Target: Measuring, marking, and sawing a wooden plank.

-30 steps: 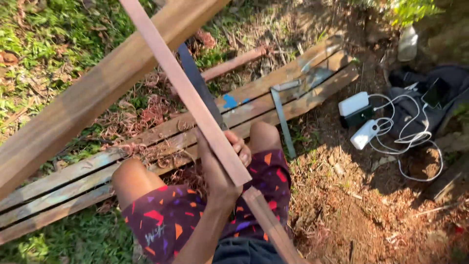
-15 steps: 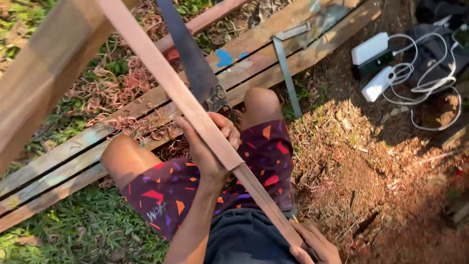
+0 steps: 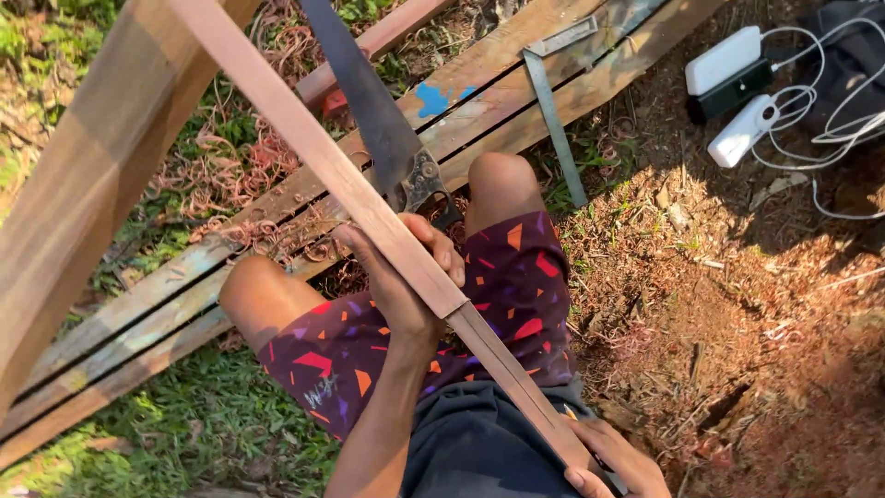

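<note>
Outdoors, seen from the head camera, the person stands over planks lying on grass and bare soil, curled wood shavings strewn about them. No fresh cut shows in the thin wooden strip, which runs slanting from upper left down to lower right. Left hand wraps closed around the strip at mid-length, and a handsaw sits right at that hand too. Right hand holds the strip's lower end, fingers curled. A steel square and white chargers lie nearby.
</note>
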